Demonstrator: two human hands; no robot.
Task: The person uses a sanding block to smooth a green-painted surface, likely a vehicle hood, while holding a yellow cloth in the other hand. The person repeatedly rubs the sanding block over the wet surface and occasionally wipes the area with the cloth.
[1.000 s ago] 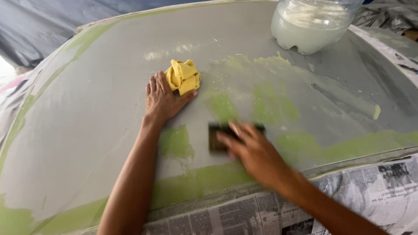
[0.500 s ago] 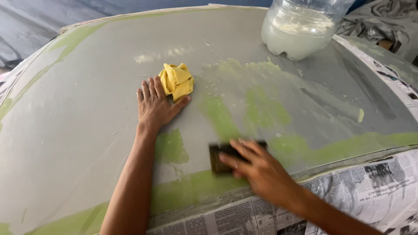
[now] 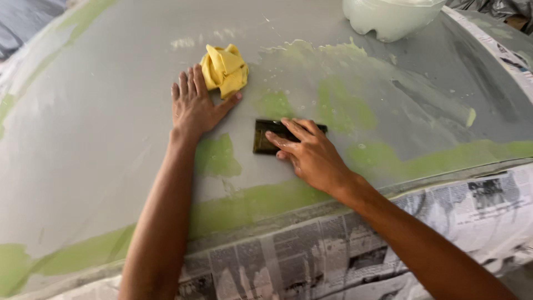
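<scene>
Dark block (image 3: pixel 266 136) — half-hidden under right hand (image 3: pixel 311 155)

head camera, looking down, close

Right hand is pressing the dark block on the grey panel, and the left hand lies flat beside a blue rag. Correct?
Not quite: the rag is yellow, not blue, as the head view shows. The right hand does press the dark block on the grey panel, left hand flat beside the rag.
</scene>
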